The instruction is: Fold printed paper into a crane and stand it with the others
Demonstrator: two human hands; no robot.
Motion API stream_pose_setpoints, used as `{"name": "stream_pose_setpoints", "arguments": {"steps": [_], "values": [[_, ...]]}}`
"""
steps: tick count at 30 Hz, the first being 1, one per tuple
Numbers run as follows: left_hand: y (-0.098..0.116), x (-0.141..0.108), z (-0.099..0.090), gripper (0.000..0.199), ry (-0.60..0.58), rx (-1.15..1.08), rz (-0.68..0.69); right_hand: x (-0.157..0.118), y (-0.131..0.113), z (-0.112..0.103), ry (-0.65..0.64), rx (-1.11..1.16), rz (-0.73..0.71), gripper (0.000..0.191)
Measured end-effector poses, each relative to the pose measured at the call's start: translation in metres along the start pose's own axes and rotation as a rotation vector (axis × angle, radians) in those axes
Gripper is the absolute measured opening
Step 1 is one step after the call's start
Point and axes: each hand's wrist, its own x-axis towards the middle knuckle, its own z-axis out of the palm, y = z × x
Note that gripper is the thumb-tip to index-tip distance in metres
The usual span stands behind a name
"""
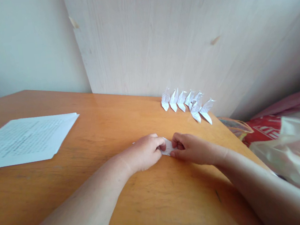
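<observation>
A small piece of folded white paper [167,147] lies between two bare hands, low over a wooden table [107,125]; the left hand [149,150] has its thumb and fingers closed on the paper's left part, covering much of it; the right hand [187,148] pinches its right edge, thumb nearest the viewer, fingers curled; the hands are near each other, with only the paper's middle showing in the gap. Beyond the right hand, near the table's far edge, stands a cluster of folded paper figures [181,101]; well to the left of the left hand lies a stack of printed sheets [29,139].
</observation>
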Motion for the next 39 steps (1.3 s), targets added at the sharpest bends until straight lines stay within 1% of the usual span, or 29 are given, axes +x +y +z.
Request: {"name": "stream_pose_setpoints", "arguments": {"steps": [4, 10, 12, 16, 18, 21, 22, 23, 26, 30, 34, 39], "values": [[-0.001, 0.0, 0.001, 0.018, 0.01, 0.0, -0.006, -0.004, 0.003, -0.007, -0.036, 0.0, 0.016, 0.013], [0.0, 0.0, 0.002, 0.014, 0.035, -0.005, -0.02, -0.007, 0.009, -0.011, -0.044, 0.028, -0.002, 0.01], [0.0, 0.001, 0.002, 0.014, 0.035, -0.01, -0.029, -0.006, 0.011, -0.011, -0.015, 0.061, -0.005, 0.007], [-0.003, 0.002, 0.003, 0.014, 0.037, -0.03, -0.029, -0.006, 0.008, -0.008, 0.119, 0.157, -0.015, 0.005], [-0.003, 0.002, 0.002, 0.014, 0.041, -0.036, -0.015, -0.009, 0.003, -0.005, 0.141, 0.145, -0.086, 0.009], [-0.003, 0.002, -0.001, 0.017, 0.011, -0.058, 0.053, -0.016, -0.007, -0.002, 0.095, 0.021, -0.306, 0.021], [-0.002, 0.001, -0.002, 0.018, 0.005, -0.069, 0.076, -0.018, -0.01, -0.002, 0.078, -0.031, -0.364, 0.025], [-0.002, 0.001, -0.002, 0.019, 0.004, -0.079, 0.092, -0.021, -0.013, -0.002, 0.068, -0.077, -0.393, 0.027], [-0.002, 0.001, -0.002, 0.018, 0.009, -0.087, 0.097, -0.028, -0.018, -0.004, 0.034, -0.146, -0.361, 0.028], [0.0, 0.001, -0.002, 0.017, 0.011, -0.071, 0.059, -0.032, -0.022, -0.005, -0.016, -0.151, -0.292, 0.025], [0.0, 0.001, -0.002, 0.015, 0.005, -0.042, 0.046, -0.033, -0.026, -0.003, -0.021, -0.164, -0.225, 0.025], [-0.003, 0.001, -0.001, 0.016, 0.005, -0.047, 0.047, -0.036, -0.026, -0.008, -0.025, -0.182, -0.2, 0.023]]}}
